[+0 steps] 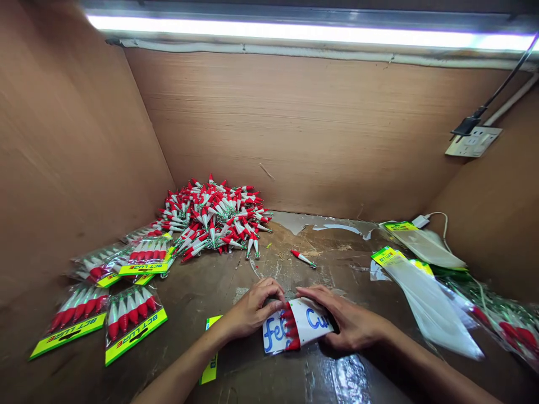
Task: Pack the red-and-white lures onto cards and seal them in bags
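Low in the middle, my hands hold a white card with blue handwriting, and a row of red lure heads shows across it. Clear plastic seems to lie around the card's lower left. My left hand is closed at the card's upper left edge, thumb and fingertips beside the lure heads. Thumb and fingers of my right hand grip the card's right end. Partly under my left forearm lies a yellow-green header card. A single red and white squid lure lies beyond my hands.
A big heap of red and white lures lies at the back left. Packed lure bags spread along the left. Flat clear bags with yellow headers and more bagged lures are on the right. Wooden walls enclose the table.
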The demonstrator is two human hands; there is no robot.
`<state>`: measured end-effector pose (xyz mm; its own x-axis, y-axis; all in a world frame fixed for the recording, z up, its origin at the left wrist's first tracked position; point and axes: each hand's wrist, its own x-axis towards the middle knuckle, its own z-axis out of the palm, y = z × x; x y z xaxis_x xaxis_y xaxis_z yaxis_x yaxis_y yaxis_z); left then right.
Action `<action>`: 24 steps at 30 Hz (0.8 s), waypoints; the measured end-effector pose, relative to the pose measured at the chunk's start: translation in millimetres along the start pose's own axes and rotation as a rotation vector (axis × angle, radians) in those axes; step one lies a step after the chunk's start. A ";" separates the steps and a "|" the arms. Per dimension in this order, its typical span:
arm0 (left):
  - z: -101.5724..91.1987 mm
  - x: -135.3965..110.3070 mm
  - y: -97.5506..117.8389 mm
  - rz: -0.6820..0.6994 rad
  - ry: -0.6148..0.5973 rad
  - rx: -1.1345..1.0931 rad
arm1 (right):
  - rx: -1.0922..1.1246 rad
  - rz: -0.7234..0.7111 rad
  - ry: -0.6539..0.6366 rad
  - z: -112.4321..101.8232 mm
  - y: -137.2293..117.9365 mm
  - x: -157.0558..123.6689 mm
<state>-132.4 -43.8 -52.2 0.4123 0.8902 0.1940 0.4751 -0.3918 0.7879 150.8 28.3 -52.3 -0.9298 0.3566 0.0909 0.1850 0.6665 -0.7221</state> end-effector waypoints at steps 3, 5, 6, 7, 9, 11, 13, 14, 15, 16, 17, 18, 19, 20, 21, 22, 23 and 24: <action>0.6 1.2 3.5 0.008 -0.035 -0.061 | -0.001 0.023 -0.016 5.5 2.3 1.9; 4.1 1.8 2.8 0.009 -0.009 -0.043 | -0.028 0.039 -0.014 9.0 3.2 2.2; 7.0 2.2 1.5 0.001 0.019 -0.022 | -0.049 0.043 -0.004 10.6 2.7 2.1; 10.5 2.5 -0.2 -0.013 0.053 -0.001 | -0.075 0.037 0.005 11.9 1.4 2.1; 17.6 3.5 -3.6 -0.060 0.118 0.014 | -0.133 0.005 0.011 13.7 -3.8 2.4; 22.1 4.6 -5.7 -0.098 0.163 -0.011 | -0.193 -0.042 -0.005 14.2 -11.5 4.0; 21.1 5.1 -6.0 -0.114 0.192 -0.060 | -0.255 -0.079 -0.036 14.0 -19.1 6.2; 18.1 4.7 -5.7 -0.119 0.205 -0.083 | -0.278 -0.087 -0.048 13.8 -21.7 7.0; 13.3 3.7 -5.1 -0.122 0.216 -0.094 | -0.291 -0.089 -0.058 13.7 -23.0 7.5; 7.1 1.7 -4.5 -0.125 0.221 -0.086 | -0.291 -0.083 -0.063 13.6 -22.9 7.4; 0.0 -1.1 -4.0 -0.125 0.217 -0.058 | -0.279 -0.072 -0.060 13.8 -21.3 6.7; -7.1 -4.7 -3.4 -0.126 0.199 -0.015 | -0.258 -0.060 -0.050 14.1 -18.4 5.6; -13.5 -8.8 -2.8 -0.128 0.165 0.035 | -0.234 -0.052 -0.036 14.6 -14.8 4.2; -18.2 -13.0 -2.3 -0.134 0.118 0.081 | -0.211 -0.049 -0.018 15.2 -10.9 2.8; -20.5 -16.8 -1.6 -0.144 0.067 0.118 | -0.193 -0.050 0.005 16.0 -7.4 1.6; -20.2 -19.7 -0.7 -0.151 0.019 0.147 | -0.178 -0.057 0.030 16.8 -4.7 0.9; -17.1 -21.5 0.4 -0.149 -0.023 0.171 | -0.165 -0.066 0.056 17.5 -3.1 0.6; -11.7 -21.8 2.1 -0.136 -0.055 0.193 | -0.153 -0.080 0.083 17.9 -3.0 0.9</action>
<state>-149.5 -61.3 -48.0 0.3736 0.9258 0.0573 0.6670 -0.3111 0.6770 143.7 14.9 -62.4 -0.9152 0.3473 0.2045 0.1638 0.7842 -0.5985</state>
